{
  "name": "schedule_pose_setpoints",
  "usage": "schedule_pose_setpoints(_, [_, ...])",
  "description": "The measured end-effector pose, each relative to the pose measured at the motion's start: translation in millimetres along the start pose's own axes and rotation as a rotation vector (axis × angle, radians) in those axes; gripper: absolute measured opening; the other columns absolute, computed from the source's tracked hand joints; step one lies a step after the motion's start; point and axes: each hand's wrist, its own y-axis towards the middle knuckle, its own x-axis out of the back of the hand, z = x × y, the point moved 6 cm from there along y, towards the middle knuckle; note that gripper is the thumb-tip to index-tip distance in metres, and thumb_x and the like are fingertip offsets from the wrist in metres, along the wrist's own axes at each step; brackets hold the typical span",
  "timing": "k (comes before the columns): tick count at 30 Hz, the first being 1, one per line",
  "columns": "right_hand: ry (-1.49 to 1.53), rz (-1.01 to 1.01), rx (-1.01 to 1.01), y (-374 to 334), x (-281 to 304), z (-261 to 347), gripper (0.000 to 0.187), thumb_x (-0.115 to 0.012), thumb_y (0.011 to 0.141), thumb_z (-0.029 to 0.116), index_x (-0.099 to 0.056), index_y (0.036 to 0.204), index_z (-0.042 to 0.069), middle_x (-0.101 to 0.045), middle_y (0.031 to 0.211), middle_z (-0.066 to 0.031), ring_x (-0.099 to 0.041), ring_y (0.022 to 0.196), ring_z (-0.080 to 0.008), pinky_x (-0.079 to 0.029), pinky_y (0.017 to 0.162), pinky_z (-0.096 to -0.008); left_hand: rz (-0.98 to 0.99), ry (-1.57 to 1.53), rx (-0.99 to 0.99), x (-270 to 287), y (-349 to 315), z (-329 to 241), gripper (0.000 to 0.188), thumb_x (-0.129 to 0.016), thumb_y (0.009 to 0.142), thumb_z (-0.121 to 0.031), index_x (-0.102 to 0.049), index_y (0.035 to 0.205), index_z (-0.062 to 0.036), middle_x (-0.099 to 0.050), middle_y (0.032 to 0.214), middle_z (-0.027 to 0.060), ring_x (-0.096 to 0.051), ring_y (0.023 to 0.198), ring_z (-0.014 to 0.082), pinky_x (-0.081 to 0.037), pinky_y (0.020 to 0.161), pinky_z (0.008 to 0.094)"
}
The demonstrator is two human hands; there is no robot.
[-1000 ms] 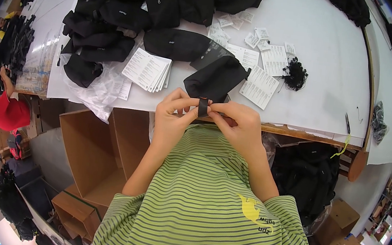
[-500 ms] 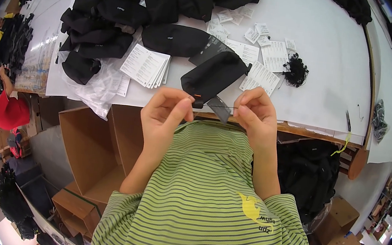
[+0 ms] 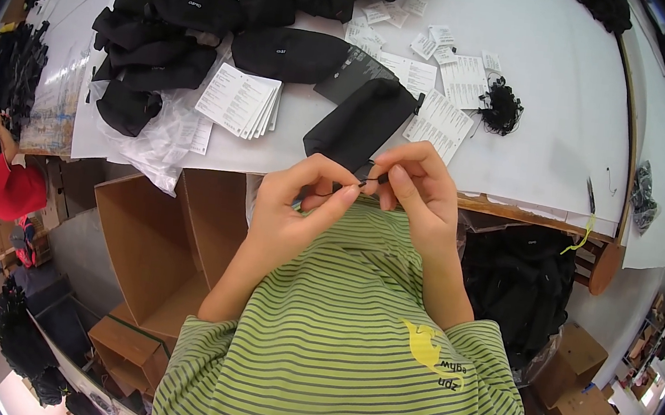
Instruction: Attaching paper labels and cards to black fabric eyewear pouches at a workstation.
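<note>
Above the table's front edge, my left hand [image 3: 300,200] pinches a thin black string [image 3: 371,181] between thumb and fingertips. My right hand [image 3: 421,189] grips the string's other part, close beside the left, with a small black piece at its fingers. Just beyond both hands lies a black fabric pouch [image 3: 362,125]. A dark printed card [image 3: 354,76] lies partly under the pouch's far side. White printed tags [image 3: 439,125] spread to the pouch's right. How the string joins the pouch is hidden behind my fingers.
A heap of black pouches [image 3: 199,8] covers the far left of the white table [image 3: 550,167]. A stack of white cards [image 3: 238,101] sits before it, beside a clear plastic bag [image 3: 146,149]. Right lies a tangle of black strings [image 3: 501,108]. An open carton [image 3: 144,243] stands below.
My hands have come closer together, the right moving left. The string, earlier stretched straight between them, is now bunched at my fingertips. The dark strip hanging near them is now mostly hidden.
</note>
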Motion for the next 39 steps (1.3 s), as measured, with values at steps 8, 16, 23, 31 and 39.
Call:
schedule_pose_setpoints(8, [-0.140,-0.015,-0.006,0,0,-4,0.018,-0.058,0.093,0.007,-0.056,0.110,0.003,-0.057,0.083,-0.0009,-0.054,0.075,-0.0065,-0.041,0.063,-0.0191,0.078,0.043,0.029,-5,2,3,0.006,-0.066,0.081,-0.006,-0.061,0.082,-0.0027,-0.038,0.055,-0.0056,-0.028,0.050,0.0027,-0.022,0.048,0.0220])
schedule_pose_setpoints(16, [-0.346,-0.045,0.119,-2,-3,1,0.018,-0.060,0.090,0.004,-0.058,0.109,0.003,-0.059,0.085,-0.0018,-0.055,0.075,-0.0070,-0.045,0.069,-0.0209,0.080,-0.022,0.081,-4,4,11,0.007,-0.066,0.081,-0.007,-0.061,0.082,-0.0029,-0.037,0.055,-0.0068,-0.027,0.051,0.0023,-0.022,0.049,0.0213])
schedule_pose_setpoints(23, [-0.326,-0.098,0.104,-2,-3,-4,0.018,-0.061,0.089,0.003,-0.060,0.107,0.002,-0.061,0.083,-0.0033,-0.058,0.074,-0.0080,-0.046,0.068,-0.0213,0.077,-0.042,0.122,-3,2,13,0.008,-0.067,0.081,-0.008,-0.061,0.082,-0.0026,-0.038,0.056,-0.0069,-0.028,0.052,0.0020,-0.022,0.049,0.0213])
schedule_pose_setpoints(31, [-0.524,-0.078,0.284,-2,-10,4,0.019,-0.060,0.085,-0.005,-0.061,0.103,0.003,-0.061,0.080,-0.0043,-0.058,0.068,-0.0101,-0.047,0.063,-0.0224,0.044,0.008,0.084,-3,2,12,0.005,-0.066,0.082,-0.006,-0.061,0.082,-0.0025,-0.036,0.056,-0.0067,-0.027,0.052,0.0020,-0.023,0.049,0.0209])
schedule_pose_setpoints(39, [-0.536,-0.107,0.338,-4,-5,13,0.020,-0.059,0.086,-0.006,-0.054,0.104,0.002,-0.059,0.080,-0.0046,-0.056,0.067,-0.0095,-0.047,0.060,-0.0225,0.124,0.162,-0.046,-3,18,-4,0.005,-0.062,0.085,-0.006,-0.061,0.085,-0.0013,-0.048,0.066,0.0008,-0.040,0.056,0.0082,-0.035,0.054,0.0233])
